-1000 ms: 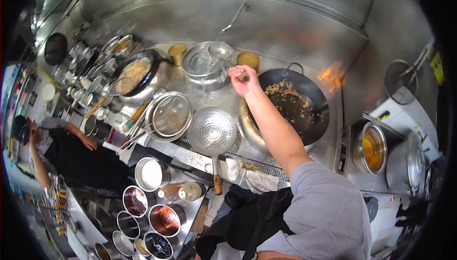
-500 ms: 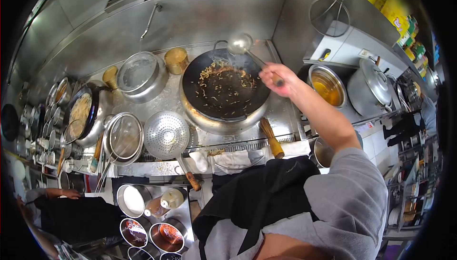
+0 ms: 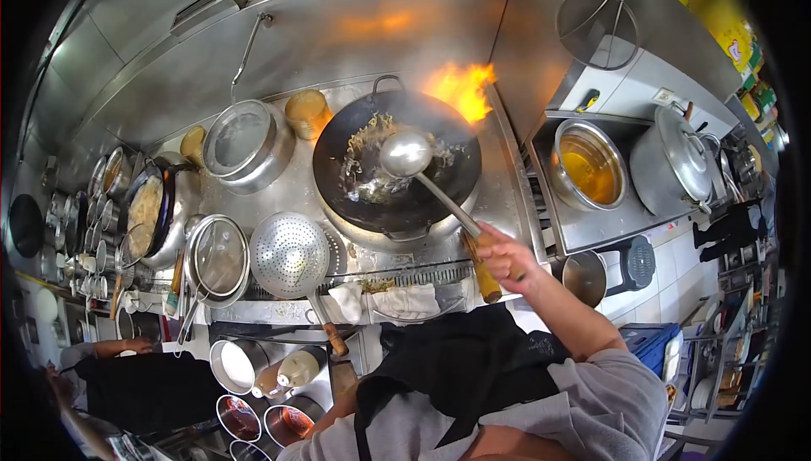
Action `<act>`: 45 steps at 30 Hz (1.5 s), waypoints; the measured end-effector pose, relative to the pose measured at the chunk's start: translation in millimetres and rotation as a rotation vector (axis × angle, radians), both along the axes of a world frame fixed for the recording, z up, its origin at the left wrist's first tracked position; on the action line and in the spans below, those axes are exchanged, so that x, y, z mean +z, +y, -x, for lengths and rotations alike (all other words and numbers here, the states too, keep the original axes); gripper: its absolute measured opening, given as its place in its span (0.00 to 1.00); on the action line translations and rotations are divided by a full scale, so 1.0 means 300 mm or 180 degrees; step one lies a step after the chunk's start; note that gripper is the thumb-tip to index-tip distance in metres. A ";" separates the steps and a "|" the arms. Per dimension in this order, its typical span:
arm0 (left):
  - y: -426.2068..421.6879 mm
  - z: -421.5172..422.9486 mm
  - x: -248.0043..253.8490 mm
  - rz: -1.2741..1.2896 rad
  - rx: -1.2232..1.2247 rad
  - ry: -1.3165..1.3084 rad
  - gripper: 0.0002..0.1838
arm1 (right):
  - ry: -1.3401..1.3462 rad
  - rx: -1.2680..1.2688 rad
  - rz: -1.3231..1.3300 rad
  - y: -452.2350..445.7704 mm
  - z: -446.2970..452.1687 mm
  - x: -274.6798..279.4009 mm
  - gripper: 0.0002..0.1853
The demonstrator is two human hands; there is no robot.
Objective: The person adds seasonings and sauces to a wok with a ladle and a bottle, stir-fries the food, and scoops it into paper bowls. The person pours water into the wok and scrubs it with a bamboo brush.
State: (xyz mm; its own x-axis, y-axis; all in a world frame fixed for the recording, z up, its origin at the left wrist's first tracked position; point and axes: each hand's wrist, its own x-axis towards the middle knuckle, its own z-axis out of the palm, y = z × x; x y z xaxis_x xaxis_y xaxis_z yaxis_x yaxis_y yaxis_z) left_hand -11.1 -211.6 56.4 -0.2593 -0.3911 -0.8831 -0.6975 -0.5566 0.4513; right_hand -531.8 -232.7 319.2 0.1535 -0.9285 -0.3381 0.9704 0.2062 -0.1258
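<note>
My right hand (image 3: 507,260) is wrapped round the handle of a metal ladle (image 3: 406,154). The ladle's bowl is over the black wok (image 3: 338,182), which holds liquid and browned bits of food (image 3: 368,138). Orange flame (image 3: 463,89) rises at the wok's back right edge. A bamboo brush (image 3: 483,275) lies just below the wok, beside my right hand. My left hand is not in view; only part of that arm shows at the bottom.
Left of the wok are a perforated skimmer (image 3: 290,255), a fine strainer (image 3: 220,258) and a water pot (image 3: 243,147). An oil bowl (image 3: 589,165) and lidded pot (image 3: 672,161) stand right. Sauce containers (image 3: 239,416) are at lower left, near another person (image 3: 148,393).
The ladle has moved from beyond the wok's rim to over its middle, and my right hand has come lower. Liquid now shows in the wok, and flame has flared up behind it.
</note>
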 end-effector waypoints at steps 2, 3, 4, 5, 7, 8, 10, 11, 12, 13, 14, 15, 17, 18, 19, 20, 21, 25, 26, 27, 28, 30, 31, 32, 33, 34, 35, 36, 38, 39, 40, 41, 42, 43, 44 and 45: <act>0.001 0.019 -0.012 0.0059 -0.0039 -0.0033 0.24 | 0.1610 0.0107 -0.0536 -0.008 -0.095 0.063 0.39; 0.011 0.023 -0.015 0.0040 -0.0080 -0.0061 0.24 | 0.1662 0.0169 -0.0737 -0.014 -0.127 0.152 0.41; 0.018 0.033 -0.027 0.0051 -0.0128 -0.0072 0.24 | 0.1619 0.0182 -0.0746 -0.025 -0.097 0.151 0.41; 0.022 0.051 -0.045 0.0078 -0.0171 -0.0074 0.23 | 0.1363 0.0318 -0.0597 -0.043 -0.055 0.154 0.43; 0.034 0.077 -0.095 0.0181 -0.0292 -0.0077 0.23 | 0.1039 0.0510 -0.0259 -0.112 0.055 0.111 0.45; 0.043 0.089 -0.142 0.0261 -0.0375 -0.0067 0.23 | 0.1052 0.0566 -0.0237 -0.168 0.105 0.042 0.45; 0.080 0.108 -0.244 0.0530 -0.0640 -0.0058 0.22 | 0.2474 0.0854 -0.0039 -0.235 0.188 -0.111 0.44; 0.089 0.130 -0.280 0.0679 -0.0761 -0.0076 0.22 | 0.2474 0.0902 -0.0056 -0.224 0.214 -0.178 0.44; 0.092 0.156 -0.313 0.0837 -0.0772 -0.0096 0.22 | 0.4972 0.0881 0.0353 -0.218 0.256 -0.234 0.45; 0.101 0.185 -0.321 0.0981 -0.0675 -0.0154 0.22 | 0.7457 0.0713 0.0864 -0.214 0.297 -0.257 0.45; 0.081 0.232 -0.219 0.1183 -0.0305 -0.0236 0.18 | 0.7618 0.0735 0.0820 -0.168 0.360 -0.249 0.46; 0.053 0.300 -0.068 0.1402 0.0068 -0.0299 0.15 | 0.7762 0.0779 0.0772 -0.095 0.438 -0.235 0.47; -0.002 0.406 0.174 0.2387 0.0641 -0.0517 0.11 | 0.8107 0.1258 0.0285 0.059 0.563 -0.250 0.47; -0.023 0.431 0.232 0.3142 0.0816 -0.0767 0.10 | 0.8265 0.1406 0.0068 0.135 0.601 -0.259 0.47; -0.058 0.447 0.317 0.3298 0.1116 -0.0631 0.10 | 0.8424 0.1528 -0.0139 0.180 0.622 -0.263 0.47; -0.098 0.454 0.381 0.3456 0.1400 -0.0498 0.10 | 0.8427 0.1546 -0.0040 0.196 0.626 -0.254 0.47; -0.141 0.459 0.397 0.3526 0.1555 -0.0313 0.11 | 0.8324 0.1597 -0.0015 0.210 0.618 -0.238 0.47; -0.346 0.467 0.299 0.3479 0.0989 -0.0582 0.22 | 0.7800 0.0881 0.0612 -0.015 0.446 -0.268 0.48; -0.418 0.470 0.219 0.3557 0.0780 -0.0738 0.25 | 0.7508 0.0587 0.0739 -0.134 0.363 -0.263 0.49; -0.475 0.487 0.205 0.3426 0.0821 -0.0937 0.27 | 0.7260 0.0008 0.1333 -0.274 0.264 -0.264 0.49; -0.533 0.509 0.199 0.3286 0.0869 -0.1127 0.29 | 0.6005 0.0444 0.1170 -0.406 0.144 -0.216 0.48; -0.615 0.507 0.149 0.2486 0.0864 -0.0945 0.24 | 0.4438 0.0930 0.0552 -0.656 -0.118 -0.060 0.48; -0.628 0.513 0.127 0.2573 0.0701 -0.0967 0.24 | 0.4118 0.0838 0.0677 -0.823 -0.217 -0.078 0.49; -0.630 0.522 0.106 0.2652 0.0536 -0.0998 0.24 | 0.3860 0.0844 0.0644 -0.968 -0.316 -0.047 0.48; -0.612 0.529 0.124 0.3000 0.0471 -0.0843 0.25 | 0.3924 0.0703 0.0611 -1.120 -0.420 -0.058 0.48; -0.583 0.535 0.159 0.3345 0.0407 -0.0691 0.26 | 0.4125 0.0782 0.0703 -1.226 -0.509 -0.040 0.47; -0.566 0.540 0.172 0.3536 0.0319 -0.0514 0.27 | 0.4264 0.0699 0.0756 -1.370 -0.575 -0.159 0.47; -0.547 0.543 0.179 0.3717 0.0217 -0.0342 0.29 | 0.4719 0.0684 0.0714 -1.457 -0.664 -0.197 0.44; -0.522 0.539 0.194 0.3692 0.0256 -0.0038 0.32 | 0.5742 0.0657 0.0537 -1.571 -0.835 -0.235 0.39; -0.525 0.534 0.207 0.3459 0.0306 -0.0052 0.33 | 0.5704 0.0670 0.0485 -1.597 -0.899 -0.221 0.37; -0.524 0.526 0.219 0.3474 0.0333 -0.0072 0.33 | 0.4870 0.0847 0.0402 -1.624 -0.946 -0.204 0.30; -0.509 0.524 0.275 0.3459 0.0415 -0.0003 0.33 | 0.4874 0.0867 0.0431 -1.664 -0.964 -0.180 0.30; -0.492 0.527 0.308 0.3431 0.0492 0.0071 0.32 | 0.3702 0.1182 0.0221 -1.712 -0.974 -0.150 0.19; -0.478 0.533 0.315 0.3540 0.0475 0.0048 0.32 | 0.2517 0.1455 0.0003 -1.747 -0.984 -0.128 0.08; -0.466 0.535 0.277 0.3529 0.0507 0.0041 0.32 | 0.1662 0.1368 -0.0141 -1.752 -0.989 -0.100 0.07; -0.461 0.541 0.205 0.3344 0.0392 -0.0024 0.31 | 0.1111 0.1173 -0.0028 -1.719 -0.991 -0.072 0.07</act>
State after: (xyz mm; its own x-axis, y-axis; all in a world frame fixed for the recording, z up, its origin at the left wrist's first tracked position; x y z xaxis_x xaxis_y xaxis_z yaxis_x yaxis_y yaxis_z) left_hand -173.5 -349.8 117.8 -0.1616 -0.9830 -0.0873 -0.6676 0.0437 0.7432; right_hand -234.4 -748.2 297.6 0.3469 -0.8308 -0.4352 0.7333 0.5295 -0.4264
